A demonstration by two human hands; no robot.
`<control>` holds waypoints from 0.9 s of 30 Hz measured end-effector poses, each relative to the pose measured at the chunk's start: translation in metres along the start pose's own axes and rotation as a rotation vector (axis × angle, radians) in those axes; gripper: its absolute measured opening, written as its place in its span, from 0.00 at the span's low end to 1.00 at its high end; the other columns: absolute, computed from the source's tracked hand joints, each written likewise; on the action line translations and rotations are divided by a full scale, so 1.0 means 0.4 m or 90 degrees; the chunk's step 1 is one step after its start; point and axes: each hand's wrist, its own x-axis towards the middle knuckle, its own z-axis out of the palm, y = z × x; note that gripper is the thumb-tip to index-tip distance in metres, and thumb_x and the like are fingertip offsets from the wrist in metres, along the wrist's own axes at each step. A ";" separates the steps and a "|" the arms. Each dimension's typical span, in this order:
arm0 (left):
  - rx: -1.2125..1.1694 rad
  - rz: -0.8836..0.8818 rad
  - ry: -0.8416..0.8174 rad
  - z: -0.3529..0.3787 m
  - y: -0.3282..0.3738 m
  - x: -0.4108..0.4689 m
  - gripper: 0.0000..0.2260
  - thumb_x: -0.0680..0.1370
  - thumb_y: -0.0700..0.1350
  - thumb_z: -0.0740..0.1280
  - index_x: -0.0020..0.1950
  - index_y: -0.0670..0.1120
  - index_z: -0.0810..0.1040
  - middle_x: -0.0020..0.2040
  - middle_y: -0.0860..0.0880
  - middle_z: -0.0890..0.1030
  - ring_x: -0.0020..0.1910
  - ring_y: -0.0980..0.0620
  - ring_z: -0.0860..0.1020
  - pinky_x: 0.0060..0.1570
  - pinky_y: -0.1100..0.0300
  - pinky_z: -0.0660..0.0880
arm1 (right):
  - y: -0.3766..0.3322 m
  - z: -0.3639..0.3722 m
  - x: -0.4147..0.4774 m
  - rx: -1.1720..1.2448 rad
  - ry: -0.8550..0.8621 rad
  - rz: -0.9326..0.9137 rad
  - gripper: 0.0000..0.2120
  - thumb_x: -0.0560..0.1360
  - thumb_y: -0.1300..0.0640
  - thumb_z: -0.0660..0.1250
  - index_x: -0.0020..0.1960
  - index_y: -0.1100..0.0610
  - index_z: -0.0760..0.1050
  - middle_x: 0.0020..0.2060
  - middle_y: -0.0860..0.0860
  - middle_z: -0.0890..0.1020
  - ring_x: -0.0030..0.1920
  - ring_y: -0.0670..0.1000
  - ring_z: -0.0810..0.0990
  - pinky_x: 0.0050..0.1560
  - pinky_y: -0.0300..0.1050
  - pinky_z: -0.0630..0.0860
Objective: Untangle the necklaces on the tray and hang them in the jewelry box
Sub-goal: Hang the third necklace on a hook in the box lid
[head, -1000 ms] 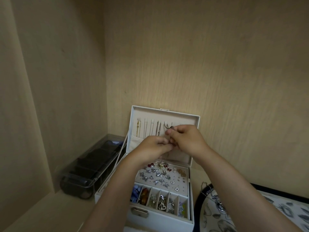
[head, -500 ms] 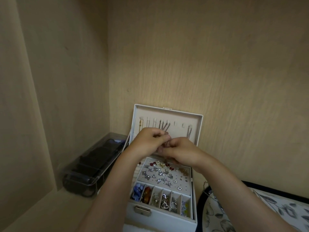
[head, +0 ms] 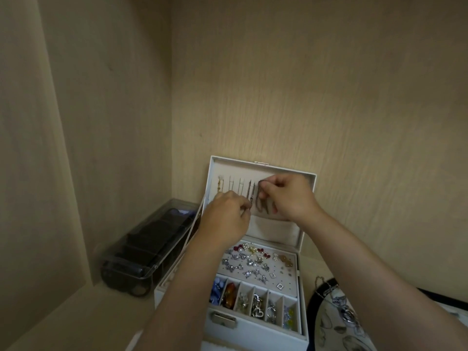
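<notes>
- Both forearms reach away from the camera over the open jewelry box (head: 255, 328), which stands on the bench (head: 76, 320) against the far wall.
- The right hand (head: 288, 198) is raised in front of the upright lid (head: 278, 171), knuckles toward the camera. Its thumb and forefinger pinch the top of a dark necklace (head: 260, 201) at the row of hooks, and the chain hangs down against the lid's lining.
- The left hand (head: 228, 214) sits lower and further left, back of the hand up and fingers curled. Its fingertips are at the lower part of the hanging chains (head: 249, 192); I cannot tell whether they grip one.
- The other chains hang in the lid to the left of the held one.
- Below the wrists, the box's top level shows an earring panel (head: 255, 264) and 6 small compartments (head: 258, 302) along the near edge.
- The tray (head: 314, 300), just right of the box, holds more necklaces (head: 347, 312).
- A clear plastic case (head: 152, 239) lies left of the box.
</notes>
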 end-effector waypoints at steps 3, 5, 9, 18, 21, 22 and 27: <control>0.065 0.016 -0.031 0.009 0.004 -0.003 0.11 0.80 0.49 0.64 0.61 0.53 0.79 0.56 0.52 0.79 0.59 0.50 0.70 0.62 0.51 0.69 | 0.006 0.003 0.007 -0.008 -0.007 -0.003 0.08 0.79 0.56 0.68 0.43 0.55 0.84 0.35 0.48 0.86 0.22 0.44 0.76 0.26 0.35 0.72; 0.078 0.006 -0.052 0.012 0.002 -0.004 0.11 0.80 0.50 0.64 0.60 0.53 0.80 0.56 0.52 0.78 0.59 0.50 0.70 0.63 0.52 0.67 | 0.019 0.011 0.005 -0.060 -0.005 -0.035 0.07 0.79 0.56 0.69 0.43 0.53 0.84 0.35 0.45 0.85 0.24 0.44 0.77 0.31 0.38 0.75; 0.098 0.010 -0.060 0.009 0.004 -0.005 0.10 0.78 0.51 0.64 0.55 0.53 0.81 0.53 0.51 0.76 0.58 0.50 0.68 0.62 0.53 0.66 | 0.053 0.023 -0.017 -0.230 -0.041 -0.121 0.05 0.77 0.55 0.70 0.48 0.50 0.85 0.41 0.44 0.85 0.41 0.43 0.81 0.46 0.43 0.79; 0.156 0.020 -0.058 -0.004 0.021 -0.001 0.12 0.78 0.54 0.62 0.57 0.54 0.81 0.55 0.52 0.79 0.59 0.50 0.70 0.61 0.52 0.65 | 0.067 0.001 -0.065 -0.394 -0.173 -0.220 0.11 0.76 0.57 0.67 0.56 0.48 0.84 0.50 0.45 0.85 0.50 0.47 0.82 0.51 0.49 0.80; 0.125 0.013 -0.034 -0.007 0.050 -0.002 0.11 0.78 0.53 0.63 0.55 0.54 0.81 0.53 0.53 0.80 0.56 0.50 0.72 0.57 0.53 0.70 | 0.077 -0.036 -0.076 -0.321 -0.186 -0.196 0.13 0.74 0.60 0.70 0.56 0.50 0.84 0.50 0.45 0.84 0.49 0.43 0.82 0.54 0.43 0.80; 0.090 0.007 -0.028 -0.005 0.065 -0.002 0.11 0.78 0.53 0.63 0.55 0.53 0.82 0.52 0.53 0.80 0.55 0.51 0.74 0.55 0.52 0.73 | 0.081 -0.055 -0.084 -0.281 -0.181 -0.185 0.13 0.73 0.62 0.71 0.56 0.51 0.83 0.49 0.43 0.84 0.48 0.40 0.81 0.54 0.37 0.79; -0.115 0.000 -0.087 0.032 0.169 -0.023 0.07 0.78 0.50 0.66 0.53 0.54 0.82 0.48 0.56 0.81 0.46 0.58 0.78 0.49 0.55 0.78 | 0.138 -0.173 -0.144 -0.211 -0.136 -0.144 0.11 0.74 0.59 0.73 0.54 0.47 0.83 0.45 0.41 0.82 0.45 0.36 0.78 0.47 0.31 0.73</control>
